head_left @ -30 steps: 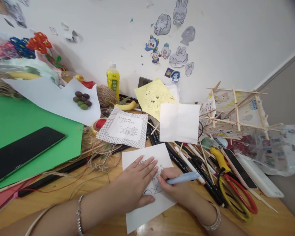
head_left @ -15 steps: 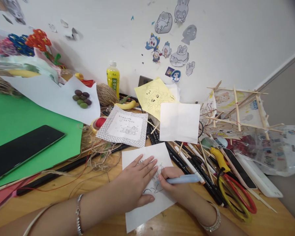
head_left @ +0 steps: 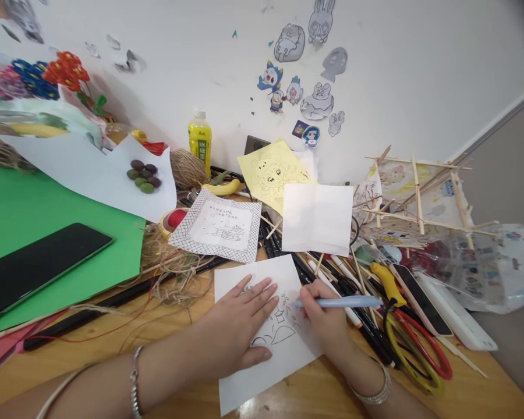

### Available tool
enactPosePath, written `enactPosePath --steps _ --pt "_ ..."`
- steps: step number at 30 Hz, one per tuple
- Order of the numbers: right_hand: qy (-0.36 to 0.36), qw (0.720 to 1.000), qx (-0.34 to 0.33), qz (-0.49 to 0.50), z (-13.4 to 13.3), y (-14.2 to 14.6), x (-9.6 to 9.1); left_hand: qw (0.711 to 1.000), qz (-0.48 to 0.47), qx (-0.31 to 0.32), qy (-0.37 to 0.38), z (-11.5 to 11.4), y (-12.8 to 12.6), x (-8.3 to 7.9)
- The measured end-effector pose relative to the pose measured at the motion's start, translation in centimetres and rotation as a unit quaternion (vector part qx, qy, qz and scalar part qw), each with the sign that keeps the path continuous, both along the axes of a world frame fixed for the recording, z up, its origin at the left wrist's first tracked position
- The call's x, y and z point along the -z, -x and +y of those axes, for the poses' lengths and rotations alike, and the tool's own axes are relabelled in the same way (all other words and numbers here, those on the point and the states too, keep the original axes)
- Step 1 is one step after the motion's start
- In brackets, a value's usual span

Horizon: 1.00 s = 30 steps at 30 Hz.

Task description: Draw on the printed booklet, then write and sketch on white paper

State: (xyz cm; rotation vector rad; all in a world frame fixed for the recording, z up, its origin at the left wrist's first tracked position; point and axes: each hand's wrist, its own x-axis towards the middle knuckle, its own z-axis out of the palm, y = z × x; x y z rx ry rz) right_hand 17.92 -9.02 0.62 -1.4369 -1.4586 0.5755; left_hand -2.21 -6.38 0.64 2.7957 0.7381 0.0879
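A white sheet of paper (head_left: 262, 384) with a line drawing lies on the wooden table in front of me. My left hand (head_left: 244, 320) rests flat on it, fingers spread, covering part of the drawing. My right hand (head_left: 325, 320) grips a light blue pen (head_left: 353, 301), its tip close to the right side of the drawing; whether it touches the paper I cannot tell. Just beyond lie a card with a patterned border and a pavilion drawing (head_left: 227, 230), a blank folded white card (head_left: 317, 221) and a yellow sheet with a cartoon figure (head_left: 266, 169).
Black markers (head_left: 371, 334), sticks, scissors with red and yellow handles (head_left: 423, 349) and a phone (head_left: 423, 299) crowd the right. A stick frame (head_left: 419, 198) stands behind them. Left are a large black phone (head_left: 43, 267) on green paper (head_left: 117, 244) and tangled twine (head_left: 179, 285). A yellow bottle (head_left: 199, 139) stands by the wall.
My right hand has shifted right and slightly up with the pen, uncovering more of the drawing. The pen now lies more level. My left hand stays on the paper.
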Motion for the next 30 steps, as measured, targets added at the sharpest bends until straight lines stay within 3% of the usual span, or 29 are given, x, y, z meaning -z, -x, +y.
enactPosePath --steps 5,8,13,22,30 --pt "-0.028 0.981 0.075 0.175 0.5 -0.7 -0.2 1.000 0.010 0.000 -0.026 1.1 0.5 -0.1" --pt "-0.039 0.973 0.081 0.215 0.5 -0.9 -0.4 0.994 0.002 -0.065 -0.082 2.4 1.0 -0.3" --pt "-0.056 0.972 0.078 0.217 0.5 -1.0 -0.8 0.971 -0.035 -0.158 -0.174 3.7 1.7 -0.7" --pt "-0.048 0.975 0.064 0.205 0.6 -1.1 -0.5 0.970 -0.051 -0.201 -0.127 4.2 1.9 -2.0" --pt "-0.042 0.985 0.040 0.163 0.3 -1.7 0.6 0.953 -0.012 -0.270 -0.138 4.7 3.6 -3.8"
